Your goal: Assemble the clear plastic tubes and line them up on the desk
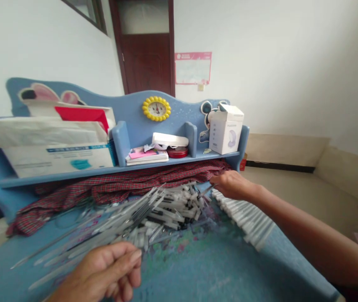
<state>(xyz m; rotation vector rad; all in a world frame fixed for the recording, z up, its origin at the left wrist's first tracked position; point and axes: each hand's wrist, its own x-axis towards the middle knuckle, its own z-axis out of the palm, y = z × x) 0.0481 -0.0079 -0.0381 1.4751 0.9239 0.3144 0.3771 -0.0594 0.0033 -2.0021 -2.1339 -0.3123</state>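
Observation:
My left hand (105,272) is at the near edge of the blue desk (198,268), fingers curled round a fanned bundle of thin clear pen tubes (103,226) that spreads up and to the right. My right hand (232,184) reaches to the back of the desk, fingers pinched on one thin tube beside a loose heap of white and black pen parts (172,209). Just below that hand runs a neat row of white tubes (248,218) laid side by side.
A red checked cloth (119,186) lies under the desk's shelf. The shelf holds boxes and envelopes (50,142), a stack of booklets (147,155), a red tin, a white carton (226,130) and a yellow clock (156,109). A brown door stands behind.

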